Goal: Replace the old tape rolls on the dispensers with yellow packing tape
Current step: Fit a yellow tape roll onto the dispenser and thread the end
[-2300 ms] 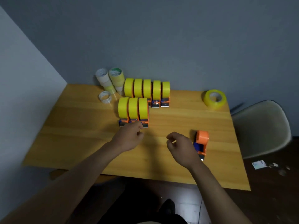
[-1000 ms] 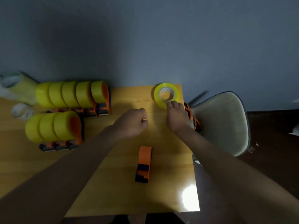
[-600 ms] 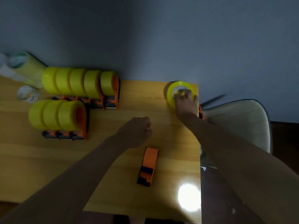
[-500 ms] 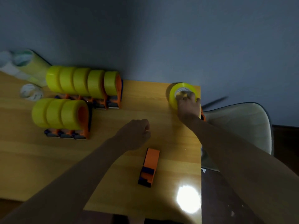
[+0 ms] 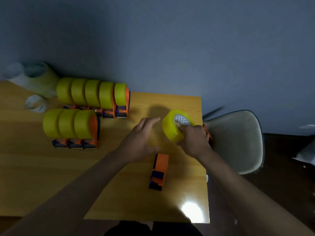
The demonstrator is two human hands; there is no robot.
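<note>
- An empty orange dispenser (image 5: 159,171) lies on the counter (image 5: 119,193), nearest the person.
- The left hand (image 5: 141,142) hovers above it, fingers straight, holding nothing.
- The right hand (image 5: 194,142) has its grip curled round a yellow tape roll (image 5: 171,129), lifted just beside the left fingertips.
- Farther back stand two rows of loaded dispensers (image 5: 69,124), three in front, five behind.
- A chair (image 5: 238,142) stands off the counter's right edge.

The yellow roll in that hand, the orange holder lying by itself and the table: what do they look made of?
The yellow roll looks like glossy plastic tape, slightly see-through, wound on a pale patterned core, probably cardboard. The right hand grips it. The orange holder looks like moulded matte plastic with dark blue parts. The table shows wood grain under a shiny finish that mirrors a lamp; solid wood or laminate, I cannot tell.
</note>
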